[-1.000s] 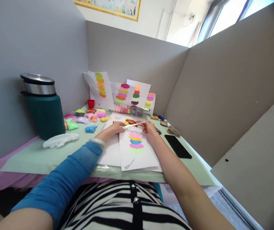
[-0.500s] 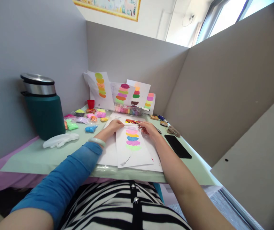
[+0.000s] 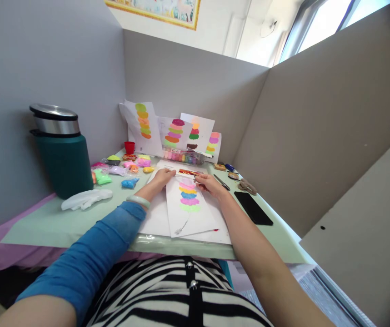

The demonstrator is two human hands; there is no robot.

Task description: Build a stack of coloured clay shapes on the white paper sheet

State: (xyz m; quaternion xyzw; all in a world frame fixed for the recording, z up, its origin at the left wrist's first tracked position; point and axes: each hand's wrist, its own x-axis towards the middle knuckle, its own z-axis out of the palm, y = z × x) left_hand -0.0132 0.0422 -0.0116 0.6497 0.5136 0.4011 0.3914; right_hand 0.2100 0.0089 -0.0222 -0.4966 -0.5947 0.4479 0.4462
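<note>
A white sheet (image 3: 195, 221) with stacked pink, orange, blue, purple and green patches lies over larger white paper (image 3: 156, 217) in front of me. My left hand (image 3: 165, 176) is closed at the sheet's upper left corner, gripping its edge. At the upper right edge, my right hand (image 3: 207, 183) has its fingers pinched on the same sheet. A small scribbled drawing shows near the sheet's bottom. Just behind the hands is a red and yellow printed strip (image 3: 188, 172).
A green bottle (image 3: 63, 159), white tissue (image 3: 86, 199), coloured clay packets (image 3: 129, 183) and red cup (image 3: 129, 147) are left. Painted sheets (image 3: 147, 129) lean behind. A black phone (image 3: 252, 208) and pen (image 3: 221, 182) lie right. Grey partitions (image 3: 195, 72) enclose the table.
The sheet's lower end has shifted slightly right and its top edge looks lower. Both hands have moved slightly left, uncovering more of the printed strip and the pen.
</note>
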